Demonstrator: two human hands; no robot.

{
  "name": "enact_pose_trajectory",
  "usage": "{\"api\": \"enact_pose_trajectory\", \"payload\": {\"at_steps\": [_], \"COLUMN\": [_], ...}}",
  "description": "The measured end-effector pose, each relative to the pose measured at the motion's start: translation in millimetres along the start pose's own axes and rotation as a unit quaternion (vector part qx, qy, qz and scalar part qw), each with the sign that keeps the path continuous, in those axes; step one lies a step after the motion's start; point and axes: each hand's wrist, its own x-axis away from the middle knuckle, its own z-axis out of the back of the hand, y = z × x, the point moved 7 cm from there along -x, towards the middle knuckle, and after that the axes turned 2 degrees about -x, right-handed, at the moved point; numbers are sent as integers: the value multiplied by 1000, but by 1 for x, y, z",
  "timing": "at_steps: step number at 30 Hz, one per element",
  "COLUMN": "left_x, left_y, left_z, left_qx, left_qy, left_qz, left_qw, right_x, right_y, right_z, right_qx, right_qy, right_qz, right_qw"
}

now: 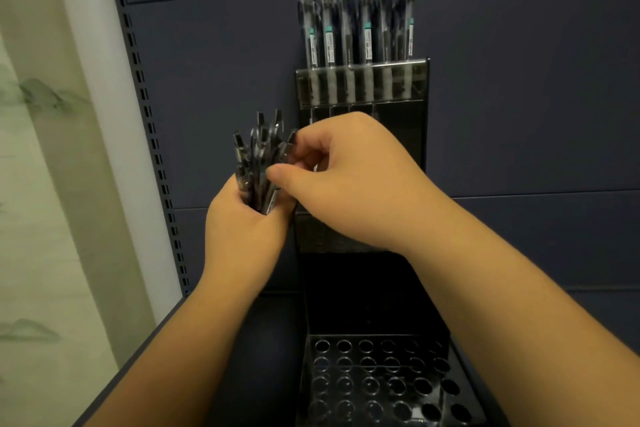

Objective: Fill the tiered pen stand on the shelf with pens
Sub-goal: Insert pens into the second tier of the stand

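A black tiered pen stand [420, 135] stands against the dark shelf back. Its top tier holds several clear pens [356, 24] upright with teal labels. The lowest tier [377, 378] shows rows of round holes with nothing in them. The middle tier is mostly hidden behind my right hand. My left hand [242, 229] grips a bundle of several dark pens [259, 163], tips up, just left of the stand. My right hand [346, 180] reaches across and pinches one pen of that bundle between thumb and fingers.
The dark blue back panel [519, 97] rises behind the stand. A slotted upright [152, 135] runs down the left side of the shelf. Beyond it is a pale green patterned wall [45, 184]. The shelf board [270, 340] lies under the stand.
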Motion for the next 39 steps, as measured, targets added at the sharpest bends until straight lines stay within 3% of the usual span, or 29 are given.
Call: {"api": "enact_pose_trajectory", "payload": {"at_steps": [5,17,29,39], "left_x": [-2,-8,-14,-14], "left_y": [-3,-12,-21,-52], "left_z": [-1,-4,-3,0], "left_qx": [12,-4,-44,-89], "left_qy": [-1,-61,-72,-29], "left_qz": [15,44,36,82], "left_qw": [1000,997,996,992], "right_x": [-2,-3,-2,3], "right_y": [7,7,7,19], "right_z": [1,2,6,91], "right_qx": [-65,-84,-101,-164], "right_qy": [-18,6,39,217], "right_qz": [-29,-32,-33,-20], "right_qw": [997,996,994,962]}}
